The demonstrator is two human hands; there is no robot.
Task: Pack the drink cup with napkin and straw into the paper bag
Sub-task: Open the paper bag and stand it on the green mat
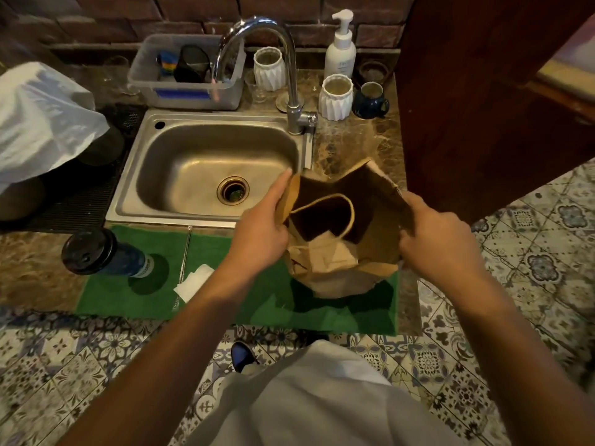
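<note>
A brown paper bag (341, 268) stands on the green mat (225, 304), its mouth spread wide and a twine handle hanging inside. My left hand (260, 233) grips the bag's left rim with the index finger stretched along it. My right hand (441, 236) pinches the right rim. The drink cup (103, 252), dark blue with a black lid, stands at the mat's left end. A white napkin (193, 281) lies on the mat between cup and bag. A thin straw (184, 252) lies beside the napkin, pointing toward the sink.
A steel sink (209, 175) with a tall tap (289, 75) sits behind the mat. White ribbed vases, a soap pump bottle (340, 46), a blue mug and a plastic tub stand at the back. A white plastic bag (42, 120) lies left; a wooden panel rises right.
</note>
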